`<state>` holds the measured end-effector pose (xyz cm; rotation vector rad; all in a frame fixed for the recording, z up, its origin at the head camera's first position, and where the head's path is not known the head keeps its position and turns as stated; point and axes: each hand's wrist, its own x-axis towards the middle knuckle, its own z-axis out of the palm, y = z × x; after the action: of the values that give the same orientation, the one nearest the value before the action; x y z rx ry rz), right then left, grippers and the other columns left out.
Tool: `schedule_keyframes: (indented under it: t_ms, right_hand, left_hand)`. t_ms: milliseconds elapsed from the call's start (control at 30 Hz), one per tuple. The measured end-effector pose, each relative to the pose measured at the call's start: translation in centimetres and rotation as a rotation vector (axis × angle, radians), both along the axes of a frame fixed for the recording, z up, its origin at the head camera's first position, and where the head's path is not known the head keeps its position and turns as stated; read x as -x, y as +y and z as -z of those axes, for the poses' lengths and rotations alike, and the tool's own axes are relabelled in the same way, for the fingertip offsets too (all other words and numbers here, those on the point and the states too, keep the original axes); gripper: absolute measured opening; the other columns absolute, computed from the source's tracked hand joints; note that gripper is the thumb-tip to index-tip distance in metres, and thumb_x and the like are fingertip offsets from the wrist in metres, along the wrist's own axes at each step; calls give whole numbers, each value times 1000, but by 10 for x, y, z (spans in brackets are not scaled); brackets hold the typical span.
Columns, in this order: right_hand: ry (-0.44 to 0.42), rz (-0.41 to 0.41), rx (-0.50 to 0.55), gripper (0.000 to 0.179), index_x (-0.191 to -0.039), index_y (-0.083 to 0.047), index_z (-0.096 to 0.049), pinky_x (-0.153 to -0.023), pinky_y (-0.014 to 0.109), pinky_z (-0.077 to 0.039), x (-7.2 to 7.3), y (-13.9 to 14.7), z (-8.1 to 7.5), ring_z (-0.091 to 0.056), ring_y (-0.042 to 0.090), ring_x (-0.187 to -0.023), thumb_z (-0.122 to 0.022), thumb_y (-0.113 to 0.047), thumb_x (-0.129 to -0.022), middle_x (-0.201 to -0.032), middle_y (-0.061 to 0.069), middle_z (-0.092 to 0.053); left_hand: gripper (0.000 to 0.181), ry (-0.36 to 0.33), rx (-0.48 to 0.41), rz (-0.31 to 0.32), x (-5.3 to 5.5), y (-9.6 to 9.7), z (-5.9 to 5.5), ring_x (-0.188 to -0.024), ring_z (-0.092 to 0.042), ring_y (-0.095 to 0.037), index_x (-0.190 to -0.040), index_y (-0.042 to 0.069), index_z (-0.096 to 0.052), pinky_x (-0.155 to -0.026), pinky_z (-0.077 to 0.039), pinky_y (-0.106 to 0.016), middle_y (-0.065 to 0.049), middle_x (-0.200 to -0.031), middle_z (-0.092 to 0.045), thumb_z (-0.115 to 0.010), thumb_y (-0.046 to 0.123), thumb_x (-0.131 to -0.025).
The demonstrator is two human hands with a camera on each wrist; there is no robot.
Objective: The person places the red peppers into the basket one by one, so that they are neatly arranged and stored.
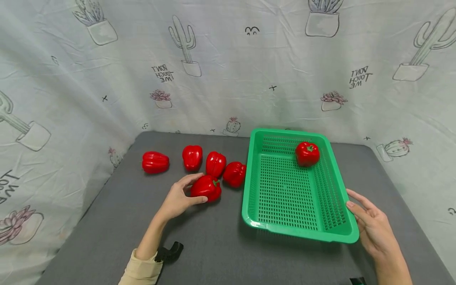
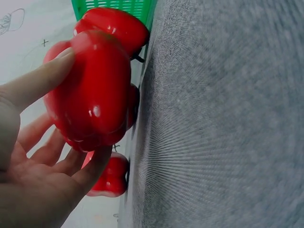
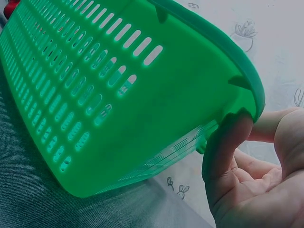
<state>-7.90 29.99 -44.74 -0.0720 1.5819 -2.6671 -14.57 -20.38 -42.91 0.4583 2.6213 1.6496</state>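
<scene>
My left hand (image 1: 178, 201) holds a glossy red bell pepper (image 1: 204, 189), thumb along its near side and fingers on the far side. In the left wrist view this bell pepper (image 2: 92, 90) fills the space between thumb and fingers, its stem end facing away from the palm. At the right, my right hand (image 1: 374, 227) pinches the rim of a green plastic basket (image 1: 249, 178), near its front right corner. From the right wrist, the slotted basket wall (image 3: 156, 99) shows, with a finger (image 3: 232, 137) curled under the rim. One red bell pepper (image 1: 307, 154) lies inside, toward the back right.
Just beyond my left hand are more bell peppers: one beside the basket (image 1: 234, 174), another (image 1: 215, 164) next to it, a third (image 1: 192, 158) further back. A bell pepper (image 1: 155, 162) lies apart at left. A printed cloth (image 1: 221, 99) hangs behind the grey table (image 1: 213, 253).
</scene>
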Motion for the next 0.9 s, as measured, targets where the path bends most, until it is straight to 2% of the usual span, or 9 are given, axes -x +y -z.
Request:
schedule_keyframes:
  t_ms: [233, 900]
  right_hand:
    - [1, -18, 20, 40, -133, -11, -62, -74, 29, -56, 2, -1, 2, -68, 17, -97, -44, 7, -102, -110, 8, -70]
    - [7, -30, 43, 43, -135, -10, -59, -75, 30, -56, 1, 4, 5, -68, 18, -97, -42, 9, -102, -110, 10, -70]
  left_hand:
    - [65, 7, -64, -63, -4, 0, -4, -119, -51, -31, -138, 5, -53, -98, -42, -53, -15, -133, -56, -82, 4, -79]
    - [66, -28, -130, -92, 0, -1, -1, -122, -50, -29, -139, 8, -53, -101, -41, -51, -12, -136, -53, -82, 7, -80]
